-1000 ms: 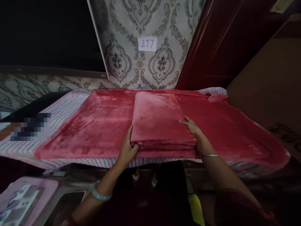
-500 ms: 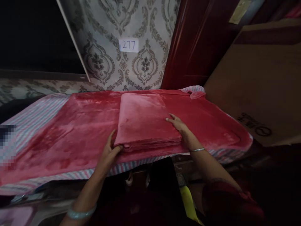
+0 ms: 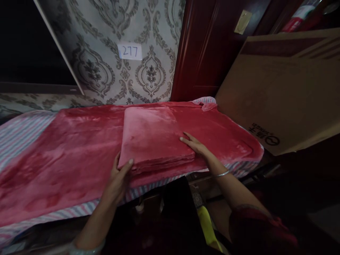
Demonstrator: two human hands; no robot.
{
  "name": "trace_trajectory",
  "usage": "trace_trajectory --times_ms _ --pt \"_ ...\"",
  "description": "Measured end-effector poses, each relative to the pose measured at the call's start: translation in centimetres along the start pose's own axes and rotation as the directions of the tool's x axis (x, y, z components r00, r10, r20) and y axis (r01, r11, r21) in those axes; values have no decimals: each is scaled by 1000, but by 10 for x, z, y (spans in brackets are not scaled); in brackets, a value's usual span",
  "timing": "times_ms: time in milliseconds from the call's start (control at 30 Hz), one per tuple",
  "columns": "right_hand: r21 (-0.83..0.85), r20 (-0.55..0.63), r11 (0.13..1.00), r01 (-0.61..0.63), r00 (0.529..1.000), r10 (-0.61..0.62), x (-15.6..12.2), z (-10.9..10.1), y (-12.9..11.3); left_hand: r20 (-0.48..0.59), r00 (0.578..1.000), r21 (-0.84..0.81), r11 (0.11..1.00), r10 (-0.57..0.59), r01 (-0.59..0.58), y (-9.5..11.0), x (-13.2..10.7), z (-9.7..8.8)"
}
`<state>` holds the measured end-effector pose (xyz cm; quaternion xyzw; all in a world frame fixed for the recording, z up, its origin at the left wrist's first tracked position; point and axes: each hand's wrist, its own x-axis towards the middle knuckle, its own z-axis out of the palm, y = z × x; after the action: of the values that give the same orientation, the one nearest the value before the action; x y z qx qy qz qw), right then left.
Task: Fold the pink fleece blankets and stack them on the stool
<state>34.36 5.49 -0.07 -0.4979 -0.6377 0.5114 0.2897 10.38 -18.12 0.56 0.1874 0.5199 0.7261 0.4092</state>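
Note:
A folded pink plush blanket (image 3: 150, 136) lies in a thick square stack, its layered edge facing me. It rests on a larger red plush cloth (image 3: 82, 159) with a striped underside (image 3: 82, 209) showing at its borders. At the stack's near left corner, my left hand (image 3: 118, 179) closes around it, thumb on the front edge and fingers along the side. On the right, my right hand (image 3: 196, 146) touches the stack's edge with fingers stretched out and thumb apart.
A large cardboard box (image 3: 287, 92) stands to the right, beside a dark red door (image 3: 204, 49). At the upper left is a dark screen (image 3: 32, 46). A paper marked 277 (image 3: 130, 51) is on the patterned wall. Something yellow (image 3: 207, 226) is below the cloth's front edge.
My view has turned right, so the scene sits further left. My left thumb has moved up on the stack's corner. The right hand stays at the right edge.

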Motion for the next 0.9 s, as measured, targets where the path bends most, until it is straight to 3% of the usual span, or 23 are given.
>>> trace_trajectory --times_ms 133,233,367,467,567,667,767,833,900 --pt "210 95 977 -33 995 14 -11 2 -12 -127 990 -169 983 57 -79 2 4 5" --pt "444 109 895 -39 994 -11 -33 21 -24 -200 976 -200 971 87 -128 26 18 -8" --pt "660 90 751 -33 995 -35 -82 82 -31 -345 931 -276 936 116 -218 72 27 -33" --pt "733 113 676 -73 993 -15 -116 130 -26 -423 906 -378 904 25 -201 79 15 -47" --pt "772 120 623 -126 991 51 -132 154 -21 -344 921 -422 906 -184 23 58 -9 -56" --pt "773 141 611 -172 985 100 -134 153 -23 -203 946 -405 902 -251 153 29 -36 -57" --pt "767 161 616 -181 983 88 -134 148 -30 -32 950 -411 870 -311 272 12 -55 -41" --pt "778 159 605 -169 985 71 -137 150 -33 22 958 -437 859 -286 267 9 -59 -25" --pt "793 152 589 -156 987 57 -141 155 -33 -4 978 -478 859 -209 182 10 -58 -10"
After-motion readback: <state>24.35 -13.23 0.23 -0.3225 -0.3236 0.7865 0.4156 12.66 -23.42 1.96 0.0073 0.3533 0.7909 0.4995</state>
